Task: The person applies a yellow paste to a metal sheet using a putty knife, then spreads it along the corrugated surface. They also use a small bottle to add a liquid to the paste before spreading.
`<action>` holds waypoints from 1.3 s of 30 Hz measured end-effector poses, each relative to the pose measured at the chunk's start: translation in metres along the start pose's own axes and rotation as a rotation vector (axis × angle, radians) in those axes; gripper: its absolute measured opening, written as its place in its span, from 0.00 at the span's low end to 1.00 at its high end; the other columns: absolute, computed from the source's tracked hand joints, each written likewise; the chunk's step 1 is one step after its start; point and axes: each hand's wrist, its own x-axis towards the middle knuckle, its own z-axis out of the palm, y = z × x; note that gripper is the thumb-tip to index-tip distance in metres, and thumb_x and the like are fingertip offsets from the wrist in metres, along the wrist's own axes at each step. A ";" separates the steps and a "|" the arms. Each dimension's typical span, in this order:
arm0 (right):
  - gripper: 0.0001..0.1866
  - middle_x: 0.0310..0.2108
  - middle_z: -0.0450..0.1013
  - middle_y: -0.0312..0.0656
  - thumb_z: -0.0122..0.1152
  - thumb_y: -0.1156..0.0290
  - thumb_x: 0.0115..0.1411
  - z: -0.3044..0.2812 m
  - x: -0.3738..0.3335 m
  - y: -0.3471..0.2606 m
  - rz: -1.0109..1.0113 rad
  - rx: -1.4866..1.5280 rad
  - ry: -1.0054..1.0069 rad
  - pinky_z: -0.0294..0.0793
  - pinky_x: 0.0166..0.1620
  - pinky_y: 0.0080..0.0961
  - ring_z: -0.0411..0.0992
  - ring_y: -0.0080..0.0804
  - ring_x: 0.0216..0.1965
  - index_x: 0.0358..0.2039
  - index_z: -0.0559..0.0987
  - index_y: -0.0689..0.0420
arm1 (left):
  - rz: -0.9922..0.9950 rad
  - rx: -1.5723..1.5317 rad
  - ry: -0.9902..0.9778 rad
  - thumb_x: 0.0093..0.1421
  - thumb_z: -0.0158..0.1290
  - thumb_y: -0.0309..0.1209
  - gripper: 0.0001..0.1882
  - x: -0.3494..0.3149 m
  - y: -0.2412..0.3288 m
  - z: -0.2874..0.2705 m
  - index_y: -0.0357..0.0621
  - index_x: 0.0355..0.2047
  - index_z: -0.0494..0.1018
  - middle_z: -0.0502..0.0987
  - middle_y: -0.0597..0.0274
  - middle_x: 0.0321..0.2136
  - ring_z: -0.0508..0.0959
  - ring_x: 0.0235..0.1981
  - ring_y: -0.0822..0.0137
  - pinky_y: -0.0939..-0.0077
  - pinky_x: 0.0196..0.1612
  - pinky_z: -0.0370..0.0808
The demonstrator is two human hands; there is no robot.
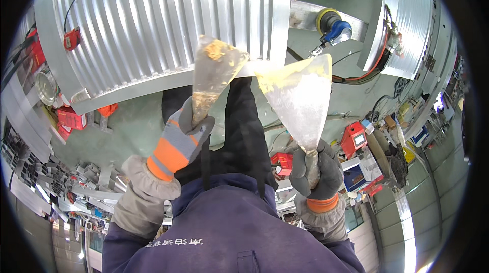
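My left hand (181, 140), in a grey and orange work glove, is closed round the handle of a smaller putty knife (213, 71). Yellow paste is smeared on that blade, mostly near its wide end. A wider putty knife (303, 102) is gripped by its handle in my right hand (321, 171), gloved the same way. Yellow paste runs along its broad edge, and the rest of the blade shines. Both blades point away from me and fan outward. Their wide ends are close together but apart, in front of the near edge of a ribbed metal panel (153, 23).
A sander (333, 26) with a yellow pad and blue body rests on a metal bar at the far right, beside hoses. Another ribbed panel (407, 23) stands farther right. A small red tool (72, 39) lies on the left panel. Red boxes (71, 118) sit on the floor.
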 end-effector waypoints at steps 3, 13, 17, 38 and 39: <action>0.25 0.29 0.75 0.56 0.50 0.60 0.68 -0.009 -0.005 -0.001 0.002 0.096 -0.030 0.64 0.14 0.21 0.67 0.26 0.12 0.54 0.70 0.72 | -0.206 -0.308 -0.046 0.63 0.55 0.29 0.22 0.003 0.005 -0.003 0.42 0.57 0.69 0.74 0.64 0.25 0.71 0.21 0.75 0.76 0.24 0.68; 0.25 0.29 0.75 0.58 0.51 0.61 0.68 -0.014 -0.008 -0.021 -0.101 -0.055 0.086 0.64 0.14 0.21 0.68 0.29 0.13 0.54 0.71 0.72 | -0.043 -0.435 -0.055 0.63 0.52 0.27 0.18 0.014 -0.023 -0.005 0.35 0.53 0.70 0.70 0.68 0.22 0.70 0.19 0.76 0.79 0.22 0.64; 0.27 0.28 0.75 0.57 0.53 0.59 0.67 -0.014 -0.008 -0.021 -0.061 -0.076 0.090 0.65 0.14 0.22 0.68 0.29 0.13 0.54 0.71 0.73 | -0.121 -0.376 -0.074 0.63 0.52 0.27 0.18 0.013 -0.007 0.002 0.37 0.53 0.70 0.71 0.69 0.24 0.71 0.21 0.77 0.80 0.24 0.67; 0.24 0.22 0.74 0.56 0.53 0.61 0.66 -0.020 0.006 -0.019 -0.018 -0.144 0.110 0.64 0.15 0.25 0.67 0.31 0.12 0.52 0.74 0.70 | 0.134 -0.210 -0.137 0.62 0.55 0.26 0.14 0.041 -0.038 0.044 0.37 0.48 0.72 0.73 0.71 0.26 0.71 0.26 0.80 0.81 0.29 0.70; 0.24 0.22 0.74 0.56 0.53 0.61 0.66 -0.019 0.006 -0.019 -0.024 -0.157 0.114 0.64 0.15 0.25 0.67 0.31 0.12 0.52 0.74 0.70 | 0.118 -0.214 -0.135 0.62 0.55 0.26 0.14 0.041 -0.037 0.044 0.37 0.47 0.72 0.73 0.71 0.26 0.71 0.26 0.80 0.81 0.29 0.70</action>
